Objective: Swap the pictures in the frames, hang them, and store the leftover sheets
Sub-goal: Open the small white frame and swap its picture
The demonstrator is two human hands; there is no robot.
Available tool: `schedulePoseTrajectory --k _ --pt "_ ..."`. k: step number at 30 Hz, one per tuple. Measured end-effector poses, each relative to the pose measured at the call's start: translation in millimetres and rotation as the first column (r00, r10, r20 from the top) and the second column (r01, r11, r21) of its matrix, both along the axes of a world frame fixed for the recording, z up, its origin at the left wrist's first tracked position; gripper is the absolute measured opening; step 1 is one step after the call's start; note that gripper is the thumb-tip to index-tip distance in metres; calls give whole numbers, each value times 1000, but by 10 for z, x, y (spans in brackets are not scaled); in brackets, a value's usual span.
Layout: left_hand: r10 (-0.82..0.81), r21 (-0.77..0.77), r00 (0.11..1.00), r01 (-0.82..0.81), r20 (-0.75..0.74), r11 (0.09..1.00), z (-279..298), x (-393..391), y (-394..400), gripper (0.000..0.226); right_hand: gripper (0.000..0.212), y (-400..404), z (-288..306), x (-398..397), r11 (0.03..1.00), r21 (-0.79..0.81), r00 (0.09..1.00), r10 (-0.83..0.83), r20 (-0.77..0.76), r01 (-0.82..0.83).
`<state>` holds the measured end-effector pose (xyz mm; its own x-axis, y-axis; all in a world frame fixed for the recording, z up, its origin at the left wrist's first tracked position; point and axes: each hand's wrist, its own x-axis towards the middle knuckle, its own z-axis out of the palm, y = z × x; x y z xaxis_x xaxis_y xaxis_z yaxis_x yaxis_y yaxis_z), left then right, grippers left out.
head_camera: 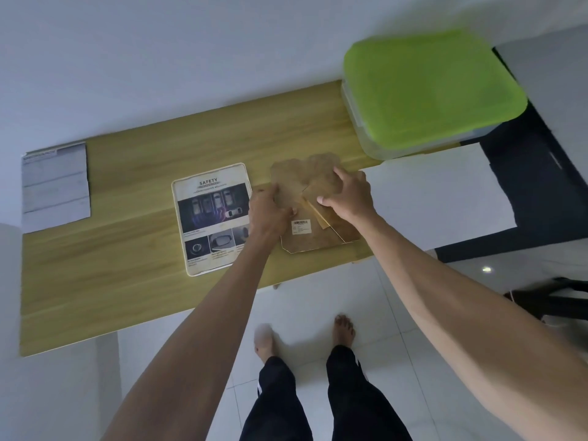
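You have two picture frames on the wooden surface (111, 249): one face up (212, 219) showing a "SAFETY" car sheet with rounded pale edging, and one face down (313, 205), its brown backing board bearing a barcode label and a fold-out stand. Your left hand (270, 211) grips the backing's left edge, your right hand (348, 195) presses curled fingers on its top. One green-lidded box (429, 90), one white sheet (439, 202) and one grey sheet (55, 186) lie apart.

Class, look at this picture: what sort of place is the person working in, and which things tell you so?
Probably a room in a home, not a workshop. A plain wooden table stands against a bare white wall on a glossy white tiled floor, and a plastic storage box with a green lid sits on the table.
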<state>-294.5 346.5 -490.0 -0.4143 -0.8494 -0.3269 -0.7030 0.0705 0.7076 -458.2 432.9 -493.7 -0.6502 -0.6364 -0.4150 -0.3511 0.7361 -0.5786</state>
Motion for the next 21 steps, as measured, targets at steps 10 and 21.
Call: schedulePoseTrajectory --k 10,21 --pt "34 -195 988 -3 152 981 56 -35 47 36 62 -113 87 237 987 150 951 100 -291 -58" --pt "310 -259 928 -254 205 932 34 1139 -212 68 36 -666 364 1384 958 -179 968 196 -160 -223"
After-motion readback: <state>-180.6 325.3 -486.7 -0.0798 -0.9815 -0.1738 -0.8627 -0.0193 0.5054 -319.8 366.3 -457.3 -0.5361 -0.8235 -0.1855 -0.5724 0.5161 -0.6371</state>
